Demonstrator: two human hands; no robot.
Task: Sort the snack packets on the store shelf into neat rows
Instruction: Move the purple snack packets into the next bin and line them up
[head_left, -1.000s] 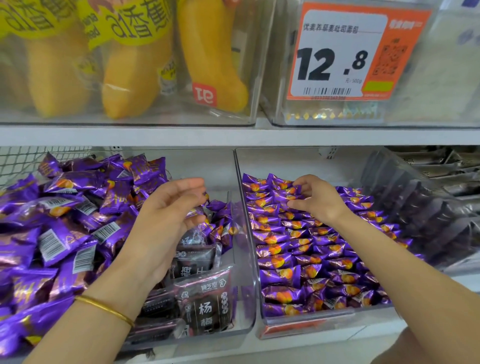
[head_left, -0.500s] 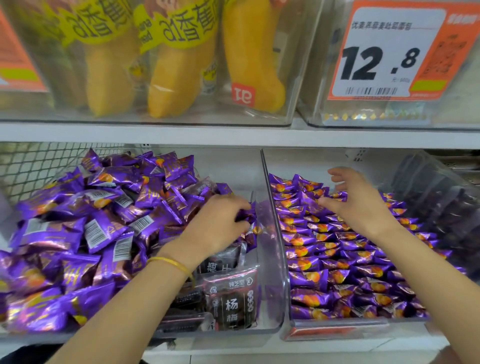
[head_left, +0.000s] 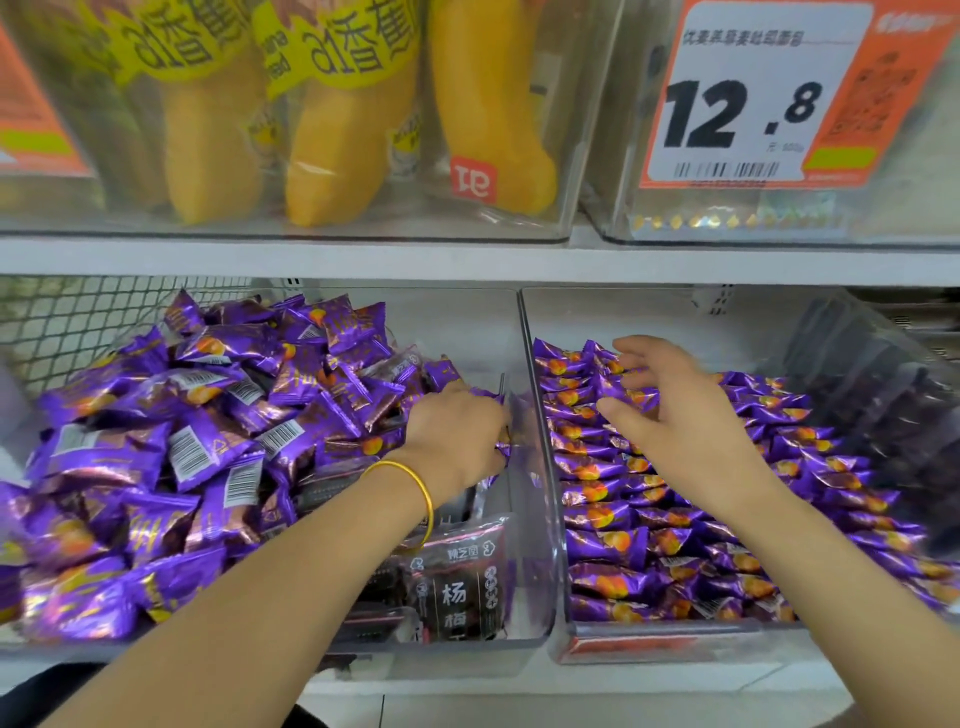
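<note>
Fingers (head_left: 631, 347) of the right hand (head_left: 685, 415) are spread apart and slightly bent, holding nothing. They hang just over the far end of the rowed purple packets (head_left: 649, 545) in the right clear bin (head_left: 675, 644). I cannot tell whether the lowest fingertips touch the wrappers.

The left hand (head_left: 457, 436) points down into the left clear bin (head_left: 540, 571), close to the wall it shares with its neighbour. Its fingers are curled under and buried among wrappers, so their tips are hidden. Purple ends stick out by the knuckles, but I cannot tell whether a packet is actually clamped. A gold bangle (head_left: 415, 483) sits on that wrist.

A loose heap of purple packets (head_left: 208, 415) fills the left bin, some face down with barcodes showing, and it reaches right up to the left hand. Below the wrist, dark packets with Chinese print (head_left: 457, 587) stand at the front, partly covered by the forearm.

Further dark packets (head_left: 872, 395) at far right are blurred behind clear plastic and run out of frame. On the shelf above, yellow banana-shaped snacks (head_left: 337, 130) are cut off at the top, beside a price tag reading 12.8 (head_left: 743, 104).
</note>
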